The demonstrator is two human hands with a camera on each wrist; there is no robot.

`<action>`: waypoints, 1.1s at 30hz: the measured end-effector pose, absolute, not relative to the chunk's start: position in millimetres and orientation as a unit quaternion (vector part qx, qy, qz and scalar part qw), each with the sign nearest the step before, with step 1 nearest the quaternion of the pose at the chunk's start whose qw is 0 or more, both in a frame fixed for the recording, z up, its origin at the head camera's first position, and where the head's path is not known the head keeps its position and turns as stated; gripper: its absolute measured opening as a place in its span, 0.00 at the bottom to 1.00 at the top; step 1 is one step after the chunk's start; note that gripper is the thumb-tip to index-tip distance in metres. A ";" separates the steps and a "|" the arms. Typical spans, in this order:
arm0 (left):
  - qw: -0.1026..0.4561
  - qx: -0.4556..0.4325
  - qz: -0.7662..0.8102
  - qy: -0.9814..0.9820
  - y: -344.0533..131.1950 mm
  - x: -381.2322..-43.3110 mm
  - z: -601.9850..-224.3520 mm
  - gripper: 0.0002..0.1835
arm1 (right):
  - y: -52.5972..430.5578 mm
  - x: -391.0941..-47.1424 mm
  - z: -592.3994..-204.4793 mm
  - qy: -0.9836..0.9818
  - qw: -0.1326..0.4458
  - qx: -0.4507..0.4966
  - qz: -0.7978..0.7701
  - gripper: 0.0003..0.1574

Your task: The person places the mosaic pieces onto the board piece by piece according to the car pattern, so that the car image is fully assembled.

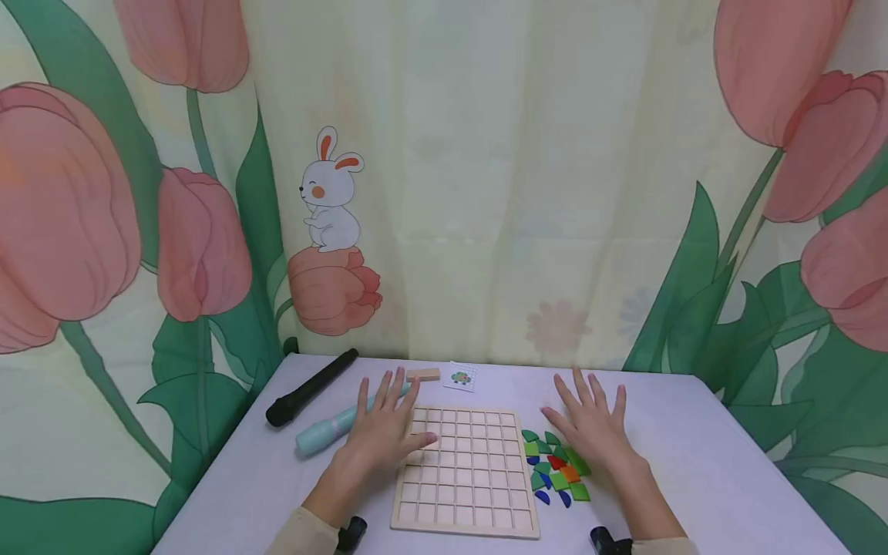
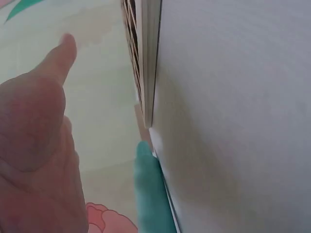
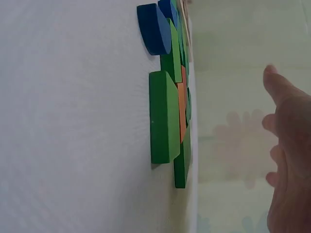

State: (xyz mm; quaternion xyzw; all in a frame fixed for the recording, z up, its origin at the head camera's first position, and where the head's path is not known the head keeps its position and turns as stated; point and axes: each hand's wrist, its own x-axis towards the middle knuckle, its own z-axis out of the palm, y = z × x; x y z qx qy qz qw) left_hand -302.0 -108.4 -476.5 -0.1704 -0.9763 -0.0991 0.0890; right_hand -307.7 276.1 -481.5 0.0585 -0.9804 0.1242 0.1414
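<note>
A pale wooden grid board (image 1: 463, 531) with square cells lies flat in the middle of the white table. My left hand (image 1: 383, 433) hovers with spread fingers over the board's left edge and the teal cylinder (image 1: 321, 436); it holds nothing. To the right, my right hand (image 1: 595, 424) is held with fingers spread just above and beyond a cluster of small flat blocks, and it is bare too. Among those blocks are a light green block (image 1: 580, 492), an orange block (image 1: 570, 473), a red block (image 1: 557, 462) and a blue half-round block (image 1: 542, 497). In the right wrist view a green block (image 3: 164, 119) stands out close up.
At the back left lies a black microphone-shaped object (image 1: 312, 389). A small wooden block (image 1: 424, 375) and a white card (image 1: 460, 377) with a coloured picture on a grid lie near the far edge. A curtain (image 1: 472, 193) with tulips and a rabbit hangs behind the table.
</note>
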 end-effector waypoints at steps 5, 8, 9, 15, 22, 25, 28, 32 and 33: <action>0.081 -0.180 -0.103 -0.975 -109.2 -296.1 -473.4 0.56 | 275.3 -308.5 -472.9 -0.971 0.188 0.079 0.125 0.52; 0.060 -0.202 -0.128 -0.969 -113.4 -288.3 -471.6 0.56 | 270.8 -310.9 -469.4 -0.960 0.226 0.097 0.137 0.50; 0.048 -0.212 -0.140 -0.966 -115.1 -285.9 -471.0 0.56 | 269.1 -311.7 -468.6 -0.954 0.237 0.105 0.151 0.49; -0.067 -0.250 -0.232 -0.938 -126.3 -278.1 -471.6 0.60 | 259.6 -314.5 -468.7 -0.920 0.219 0.134 0.297 0.40; -0.138 -0.243 -0.261 -0.924 -135.9 -274.4 -478.3 0.66 | 253.8 -315.8 -476.8 -0.924 0.125 0.120 0.342 0.37; -0.144 -0.253 -0.259 -0.921 -139.8 -276.4 -481.7 0.67 | 252.0 -315.7 -479.3 -0.934 0.096 0.104 0.328 0.32; -0.146 -0.265 -0.244 -0.921 -143.8 -280.1 -485.8 0.67 | 250.4 -316.4 -481.0 -0.940 0.074 0.087 0.322 0.26; -0.160 -0.264 -0.218 -0.926 -146.8 -283.1 -490.8 0.68 | 249.4 -316.2 -483.6 -0.943 0.036 0.057 0.327 0.17; -0.164 -0.261 -0.213 -0.927 -147.1 -283.4 -491.9 0.67 | 249.5 -316.0 -484.8 -0.944 0.026 0.051 0.326 0.15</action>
